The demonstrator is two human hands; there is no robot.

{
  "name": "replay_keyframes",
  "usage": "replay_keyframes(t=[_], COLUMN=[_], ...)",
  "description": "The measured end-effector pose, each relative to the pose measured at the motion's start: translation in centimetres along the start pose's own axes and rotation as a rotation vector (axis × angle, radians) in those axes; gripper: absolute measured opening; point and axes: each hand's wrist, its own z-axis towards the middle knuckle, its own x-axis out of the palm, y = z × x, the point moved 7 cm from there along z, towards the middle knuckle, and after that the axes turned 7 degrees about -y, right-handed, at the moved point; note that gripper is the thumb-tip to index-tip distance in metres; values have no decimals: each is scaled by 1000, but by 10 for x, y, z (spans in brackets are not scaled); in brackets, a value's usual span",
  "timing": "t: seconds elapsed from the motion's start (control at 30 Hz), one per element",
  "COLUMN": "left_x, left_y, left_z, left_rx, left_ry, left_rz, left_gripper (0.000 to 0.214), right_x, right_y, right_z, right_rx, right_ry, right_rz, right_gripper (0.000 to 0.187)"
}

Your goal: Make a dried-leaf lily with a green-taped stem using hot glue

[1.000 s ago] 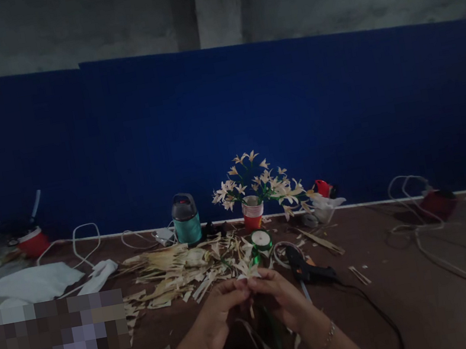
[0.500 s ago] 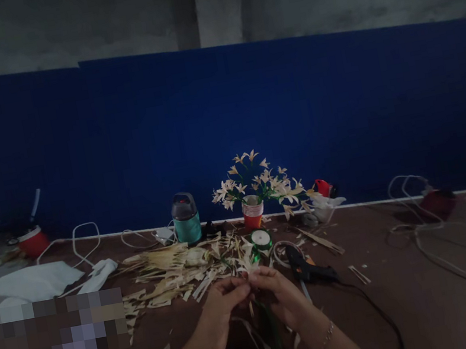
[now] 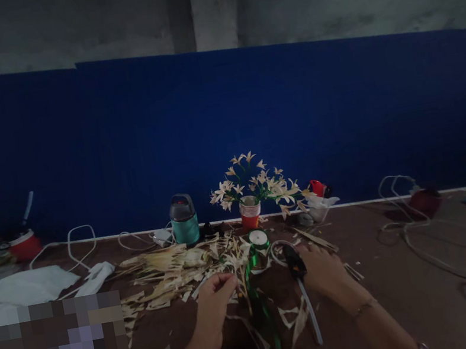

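Note:
My left hand [image 3: 217, 303] pinches a pale husk flower [image 3: 235, 259] between thumb and fingertips. The flower partly blends into the husk scraps behind it. Close by, a shiny green ribbon [image 3: 258, 299] runs down from its spool [image 3: 259, 238] toward the table's near edge. My right hand [image 3: 325, 268] is closed round the handle of a black glue gun [image 3: 294, 261], and its palm hides most of that handle. A whitish glue stick [image 3: 312, 314] extends from the gun toward me.
Dried husk pieces [image 3: 162, 262] cover the left middle of the table. Behind them are a teal container [image 3: 185, 228] and stacked cups [image 3: 250, 215] holding finished husk flowers [image 3: 257, 185]. White cloth [image 3: 27, 286] lies left; cables [image 3: 427, 254] loop on the right, before a blue partition [image 3: 160, 121].
My right hand has left the flower and moved right onto the glue gun, which has turned slightly. My left hand keeps its pinch and has shifted a little left.

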Motion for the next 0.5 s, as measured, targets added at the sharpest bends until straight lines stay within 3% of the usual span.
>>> replay_keyframes(t=[0.13,0.23,0.37,0.5], left_x=[0,0,-2,-6], left_y=[1,1,1,1], left_z=[0,-1,1,4], left_rx=[20,15,10,13], left_ry=[-1,5,-15,-53], left_rz=[15,16,-7,-9], left_gripper=[21,22,25,24], right_x=[0,8,3,-2], right_y=[-21,-29,-35,-30], right_z=[-3,-1,10,14], right_rx=[-79,-162,-217,-216], right_ry=[-27,-6,-43,-157], right_rz=[-295,-349,-248,8], right_gripper=[48,46,39,30])
